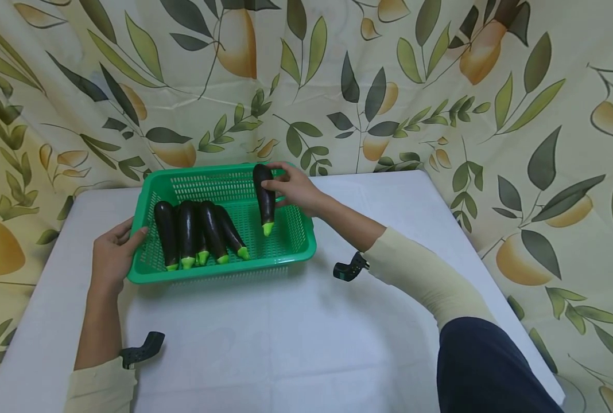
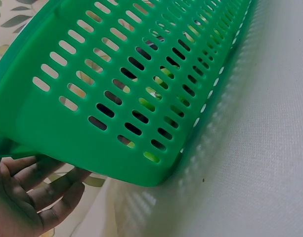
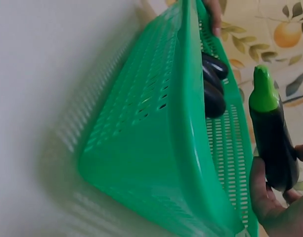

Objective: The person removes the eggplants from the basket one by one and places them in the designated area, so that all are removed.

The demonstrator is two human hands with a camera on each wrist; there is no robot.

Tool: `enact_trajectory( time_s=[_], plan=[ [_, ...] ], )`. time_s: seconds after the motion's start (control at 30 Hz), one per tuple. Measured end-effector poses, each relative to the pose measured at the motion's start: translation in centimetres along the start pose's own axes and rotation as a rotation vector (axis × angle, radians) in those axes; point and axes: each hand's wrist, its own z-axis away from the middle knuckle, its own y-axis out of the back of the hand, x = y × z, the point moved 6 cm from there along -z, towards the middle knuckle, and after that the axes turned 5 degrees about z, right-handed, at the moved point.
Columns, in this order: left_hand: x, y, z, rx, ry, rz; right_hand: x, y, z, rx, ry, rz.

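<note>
A green plastic basket (image 1: 265, 265) with slotted walls stands toward the back left of the table. Several dark eggplants (image 1: 186, 229) with bright green stem ends lie side by side in its left half. Above the basket's right half, my right hand (image 1: 297, 189) grips one more eggplant (image 1: 264, 192) between thumb and fingers, its green end pointing down and toward me. In the right wrist view that held eggplant (image 3: 273, 143) is beside the rim. My left hand (image 1: 114, 252) holds the basket's left end, thumb on the rim; in the left wrist view its fingers (image 2: 62, 200) curl beneath the rim.
A white cloth (image 1: 306, 344) covers the table. Behind it hangs a curtain (image 1: 348, 86) printed with leaves and fruit. Each wrist bears a small black camera mount, one on the left (image 1: 143, 349) and one on the right (image 1: 350, 267).
</note>
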Motion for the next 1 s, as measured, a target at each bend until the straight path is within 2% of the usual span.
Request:
enact_trajectory(
  time_s=[0.17,0.33,0.83,1.0],
  plan=[
    [0.1,0.0,0.1,0.0,0.007,-0.003,0.1,1.0,0.6,0.03,0.041,0.065],
    [0.2,0.0,0.1,-0.004,0.01,-0.007,0.3,2.1,1.0,0.059,0.065,0.083],
    [0.1,-0.1,0.3,-0.011,0.003,0.004,0.8,6.6,2.3,0.183,0.082,0.083],
    [0.2,-0.1,0.3,-0.006,0.001,0.0,1.7,8.3,2.8,0.23,0.056,0.098]
  ],
)
